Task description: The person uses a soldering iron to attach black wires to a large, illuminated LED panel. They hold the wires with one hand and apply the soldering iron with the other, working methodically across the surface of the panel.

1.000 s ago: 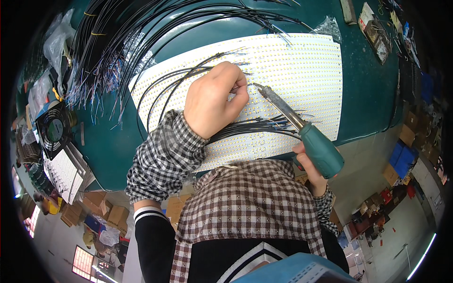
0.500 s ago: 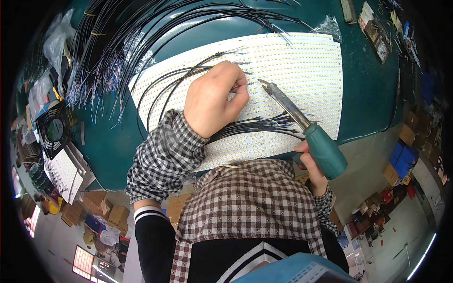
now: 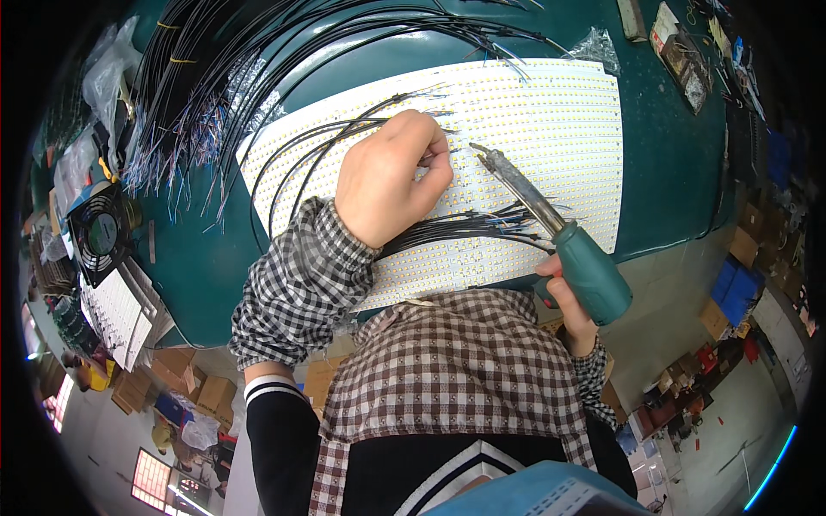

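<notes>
My left hand (image 3: 391, 181) is over a large white LED panel (image 3: 551, 103), thumb and forefinger pinched together near its middle seam. What the pinch holds is hidden, though wire tips lie close by. My right hand (image 3: 570, 301) grips a soldering iron (image 3: 594, 273) by its green handle. The iron's tip points up and left, a little to the right of my left fingertips. Several black cables (image 3: 301, 138) with thin stripped ends lie on the panel's left half. A bundle of black cables (image 3: 465, 230) lies across its near part, partly behind my left wrist.
A thick bunch of black cables (image 3: 258, 52) with loose coloured ends covers the table's far left. A small black fan (image 3: 96, 232) and a stack of white panels (image 3: 125, 314) are at the left edge. A solder-stained block (image 3: 684, 64) lies far right on the green table (image 3: 667, 172).
Almost nothing differs. Both hands and the soldering iron hold nearly the same places, and the whole view has shifted very slightly.
</notes>
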{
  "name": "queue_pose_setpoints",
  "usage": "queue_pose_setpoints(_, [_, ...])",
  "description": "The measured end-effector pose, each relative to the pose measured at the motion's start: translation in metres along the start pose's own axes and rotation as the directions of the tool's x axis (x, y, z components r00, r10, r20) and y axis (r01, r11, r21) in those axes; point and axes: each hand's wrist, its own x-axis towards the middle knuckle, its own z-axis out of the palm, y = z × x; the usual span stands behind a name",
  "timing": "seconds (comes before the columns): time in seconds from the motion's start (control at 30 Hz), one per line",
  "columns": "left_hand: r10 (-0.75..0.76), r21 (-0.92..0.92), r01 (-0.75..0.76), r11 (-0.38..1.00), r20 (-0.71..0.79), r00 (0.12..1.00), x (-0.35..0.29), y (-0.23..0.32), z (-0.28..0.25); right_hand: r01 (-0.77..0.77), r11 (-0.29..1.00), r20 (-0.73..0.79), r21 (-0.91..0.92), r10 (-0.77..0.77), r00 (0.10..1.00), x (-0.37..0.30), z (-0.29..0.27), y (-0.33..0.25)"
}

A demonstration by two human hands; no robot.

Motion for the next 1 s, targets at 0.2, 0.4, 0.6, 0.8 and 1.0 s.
queue_pose_setpoints(0.2, [-0.032,0.013,0.032,0.999,0.000,0.999,0.000,0.003,0.000,-0.012,0.999,0.003,0.040,0.012,1.000,0.001,0.001,0.003])
queue_pose_setpoints(0.4, [-0.022,0.067,0.019,0.998,0.039,0.999,-0.004,0.006,-0.006,-0.043,0.994,-0.016,0.097,0.045,0.999,0.001,0.003,-0.002])
queue_pose_setpoints(0.6, [-0.227,0.176,0.214,0.961,0.059,0.972,-0.043,0.012,-0.062,-0.031,0.985,-0.044,0.172,0.039,0.998,0.005,-0.002,-0.004])
queue_pose_setpoints(0.8, [-0.350,0.379,0.366,0.850,-0.115,0.930,-0.081,-0.009,-0.107,0.006,0.969,-0.071,0.248,0.012,0.997,0.008,-0.002,-0.002])
queue_pose_setpoints(1.0, [0.093,0.621,0.042,0.783,-0.184,0.979,-0.069,0.020,-0.092,-0.018,0.983,-0.136,0.184,0.044,0.990,-0.002,-0.001,-0.006])
